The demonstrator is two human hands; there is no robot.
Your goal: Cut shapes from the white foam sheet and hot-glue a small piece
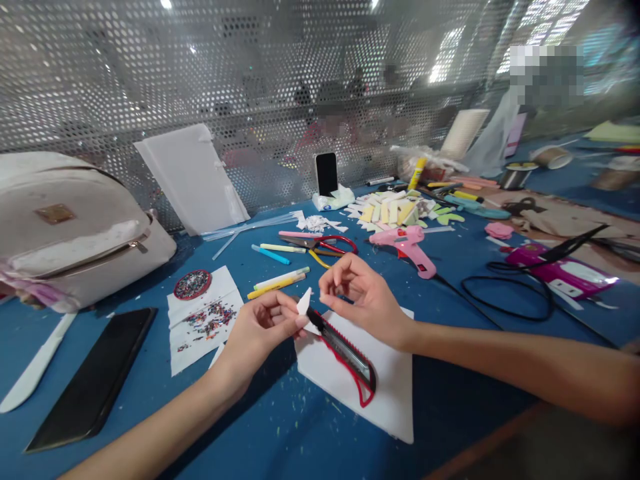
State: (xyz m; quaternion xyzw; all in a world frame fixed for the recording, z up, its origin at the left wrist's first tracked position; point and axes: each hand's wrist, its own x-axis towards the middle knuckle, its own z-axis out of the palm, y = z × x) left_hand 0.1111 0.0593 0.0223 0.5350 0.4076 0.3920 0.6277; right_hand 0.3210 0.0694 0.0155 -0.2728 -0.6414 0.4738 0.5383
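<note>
Pinching a small white piece [305, 301] between thumb and fingers, our left hand [274, 320] keeps a closed grip on it above the near edge of the table [240, 427]. Our right hand [367, 300] hovers just beside it, fingers curled, its grip slightly open. Below our hands, a red-and-black cutter [349, 353] lies across a white sheet [395, 380]. Beyond, we see red-handled scissors [340, 240] and, right of them, a pink glue gun [407, 248].
</note>
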